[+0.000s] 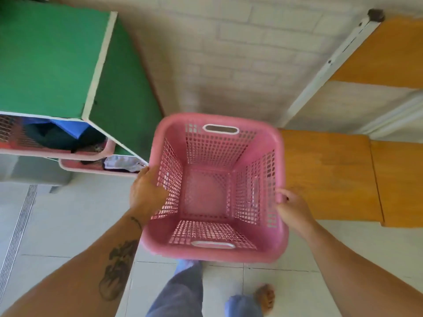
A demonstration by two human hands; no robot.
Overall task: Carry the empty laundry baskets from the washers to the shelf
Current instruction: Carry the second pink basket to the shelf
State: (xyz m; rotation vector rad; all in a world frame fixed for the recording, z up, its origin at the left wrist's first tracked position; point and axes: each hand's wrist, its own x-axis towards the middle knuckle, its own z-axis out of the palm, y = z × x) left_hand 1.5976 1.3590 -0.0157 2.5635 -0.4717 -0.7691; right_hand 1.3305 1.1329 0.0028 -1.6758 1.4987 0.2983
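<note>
An empty pink plastic laundry basket (215, 250) with latticed walls and white handle slots hangs in front of me above the tiled floor. My left hand (146, 193) grips its left rim, fingers inside the wall. On the right rim sits my right hand (291, 205), closed over the edge. To the right stands a shelf with orange wooden boards (327, 177) on a white metal frame (329, 62); the basket's right side is close to the lower board.
A green cabinet (50, 56) stands at the left, with two pink baskets (96, 167) holding clothes on its shelves. A white brick wall lies ahead. A floor drain strip (18, 227) runs at the far left. My legs and a bare foot show below the basket.
</note>
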